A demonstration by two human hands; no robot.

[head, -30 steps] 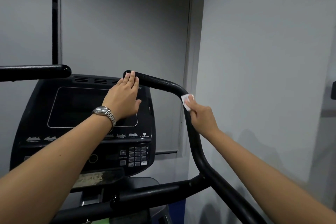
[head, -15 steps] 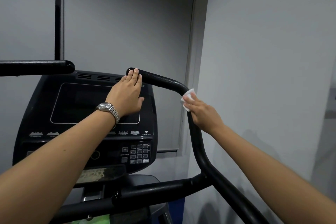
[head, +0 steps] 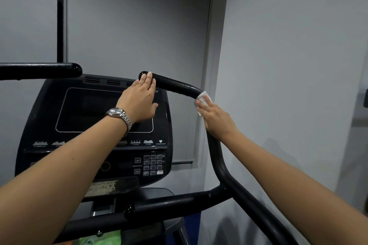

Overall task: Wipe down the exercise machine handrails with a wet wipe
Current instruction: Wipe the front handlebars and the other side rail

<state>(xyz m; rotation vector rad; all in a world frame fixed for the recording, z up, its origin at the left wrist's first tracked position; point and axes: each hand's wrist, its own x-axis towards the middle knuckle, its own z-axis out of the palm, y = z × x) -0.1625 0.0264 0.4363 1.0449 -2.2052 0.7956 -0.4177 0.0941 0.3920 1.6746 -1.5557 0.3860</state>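
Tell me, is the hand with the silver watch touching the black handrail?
Touching. The head view shows the left hand, wearing a silver wristwatch, with its fingertips lying on the end of the black curved handrail, no gap visible.

Black handrail [head: 175,85], white wipe [head: 202,99], silver watch [head: 119,115], grey wall [head: 288,45], perhaps green bag [head: 103,239] below.

left handrail [head: 39,70] runs off the frame; keypad [head: 153,164] labels too small to read.
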